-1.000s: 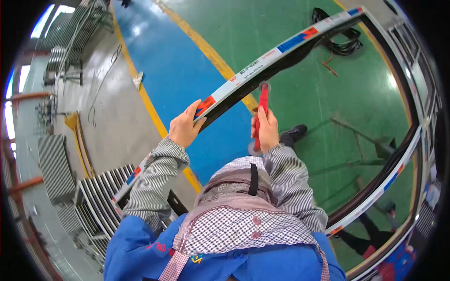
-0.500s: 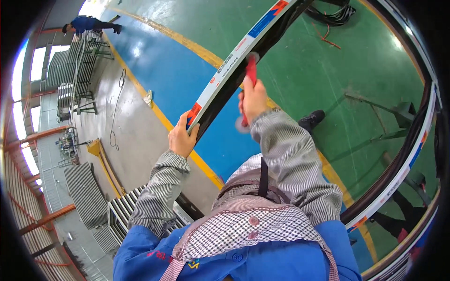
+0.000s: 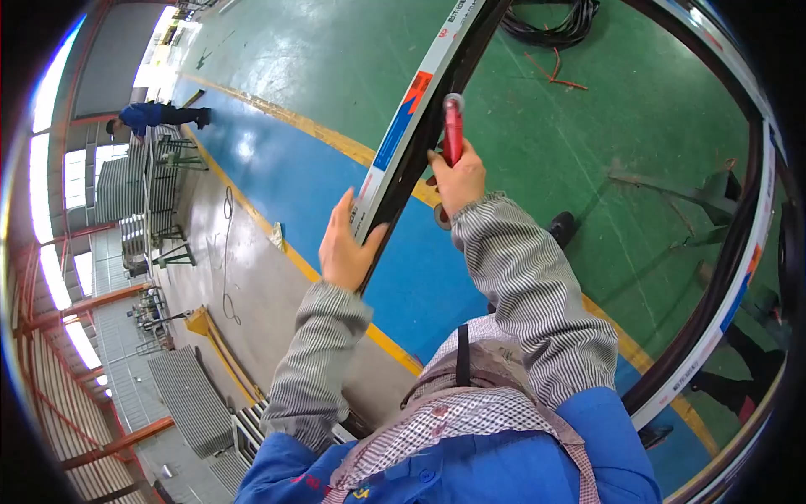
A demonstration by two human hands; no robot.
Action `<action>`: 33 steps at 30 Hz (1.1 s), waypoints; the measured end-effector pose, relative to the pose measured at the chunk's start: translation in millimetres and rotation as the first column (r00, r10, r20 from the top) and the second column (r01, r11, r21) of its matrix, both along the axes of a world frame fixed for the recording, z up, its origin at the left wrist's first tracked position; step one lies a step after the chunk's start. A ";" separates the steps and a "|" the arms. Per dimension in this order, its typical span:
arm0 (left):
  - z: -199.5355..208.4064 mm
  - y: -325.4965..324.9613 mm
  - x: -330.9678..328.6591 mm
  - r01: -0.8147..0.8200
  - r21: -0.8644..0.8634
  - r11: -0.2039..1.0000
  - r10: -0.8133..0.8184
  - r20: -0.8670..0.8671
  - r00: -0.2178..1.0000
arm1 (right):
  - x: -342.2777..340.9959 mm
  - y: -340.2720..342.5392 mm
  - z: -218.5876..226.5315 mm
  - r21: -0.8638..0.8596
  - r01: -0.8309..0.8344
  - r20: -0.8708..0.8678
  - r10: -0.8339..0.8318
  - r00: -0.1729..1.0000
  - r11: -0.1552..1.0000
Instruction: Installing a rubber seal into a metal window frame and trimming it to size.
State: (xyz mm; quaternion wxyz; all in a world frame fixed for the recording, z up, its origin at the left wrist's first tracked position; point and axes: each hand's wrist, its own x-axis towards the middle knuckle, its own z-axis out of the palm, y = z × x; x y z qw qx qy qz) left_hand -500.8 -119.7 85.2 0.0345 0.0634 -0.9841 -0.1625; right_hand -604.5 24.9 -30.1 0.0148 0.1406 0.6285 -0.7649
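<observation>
My right hand (image 3: 459, 181) is closed around the red handle of a spline roller (image 3: 453, 134), which has a small wheel at each end. Its upper wheel is against or very close to the dark channel of a long frame bar (image 3: 424, 126). This bar slants across in front of me, covered with white film carrying blue and orange patches. My left hand (image 3: 348, 252) lies along the bar's lower part, fingers stretched and thumb apart, with the bar passing between them. Whether the palm presses on it I cannot tell.
The frame's other side (image 3: 739, 290) curves round at the right. Coiled black strip (image 3: 558, 25) lies on the green floor, near a metal stand (image 3: 709, 197). A yellow pallet jack (image 3: 220, 349) and stacked metal profiles (image 3: 189, 395) are at the left. Another person (image 3: 151, 116) stands far off.
My left hand has loosened from its grip, with fingers now stretched along the bar. My right hand and the spline roller have shifted slightly down along the bar. The view has shifted too.
</observation>
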 end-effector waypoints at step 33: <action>-23.2 63.1 -105.9 0.080 -0.311 0.947 -0.083 0.002 0.997 | -22.4 27.6 14.6 -0.409 -0.281 -0.035 0.293 0.955 0.868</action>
